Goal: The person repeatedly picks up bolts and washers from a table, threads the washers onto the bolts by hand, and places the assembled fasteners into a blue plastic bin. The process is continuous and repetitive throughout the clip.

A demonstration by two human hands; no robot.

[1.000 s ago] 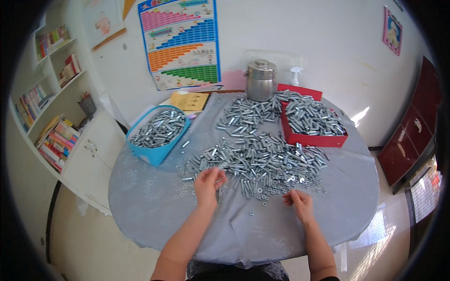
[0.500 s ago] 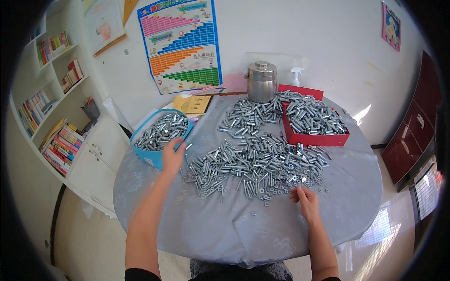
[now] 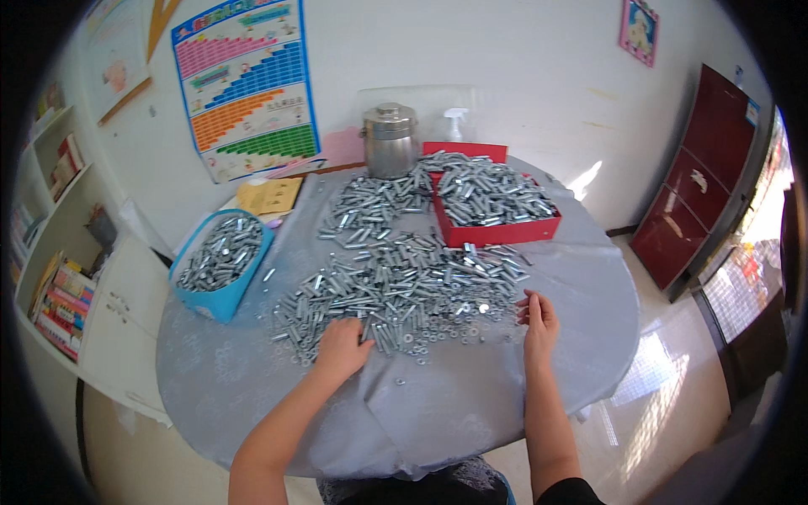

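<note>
1. Hundreds of little shiny silver metal bolts lie in a big loose pile of bolts (image 3: 396,282) in the middle of a round table with a grey cloth (image 3: 438,404).
2. The left hand (image 3: 341,347) rests on the near edge of the pile. Its fingers curl down among the bolts. I cannot tell if it is pinching one or only touching them.
3. The right hand (image 3: 539,320) sits at the right edge of the pile. Its fingers are spread a little and loose, and they touch some small bits there. I cannot see anything held in it.
4. A blue plastic tub (image 3: 220,263) stands on the left side of the table. It is nearly full of bolts.
5. A red flat tray (image 3: 492,206) stands at the back right. It is heaped with bolts too, and some spill over its edge toward the pile.
6. It looks to me like a sorting job that is partly done. Two boxes are already well filled, but the loose pile is still very big, so a lot is left.
7. A few tiny silver rings (image 3: 417,341) lie on the cloth just in front of the pile.
8. A shiny metal pot with a lid (image 3: 389,139) stands at the back. A bright colour chart (image 3: 248,88) hangs on the wall behind it.
</note>
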